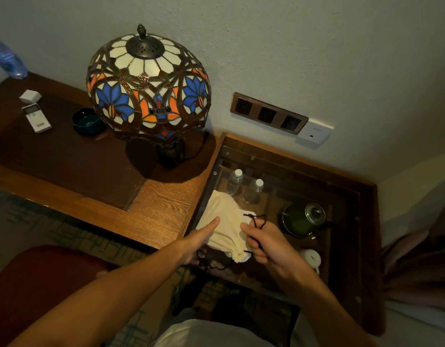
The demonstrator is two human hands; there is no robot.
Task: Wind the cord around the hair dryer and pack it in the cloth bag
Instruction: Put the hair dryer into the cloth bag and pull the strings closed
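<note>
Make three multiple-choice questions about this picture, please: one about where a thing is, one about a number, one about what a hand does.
1. Where does the cloth bag lie?
A. on the glass-topped side table
B. on the red seat
C. under the lamp

2. How many capped water bottles stand under the glass top?
A. one
B. two
C. four

3. What is the right hand doing?
A. resting flat on the desk
B. lifting the kettle
C. pinching the dark drawstring

Answers:
1. A: the bag rests on the glass top, right of the wooden desk.
2. B: two white caps show, first bottle and second bottle.
3. C: its fingers curl round the drawstring, while the left hand holds the bag's other side.
</note>
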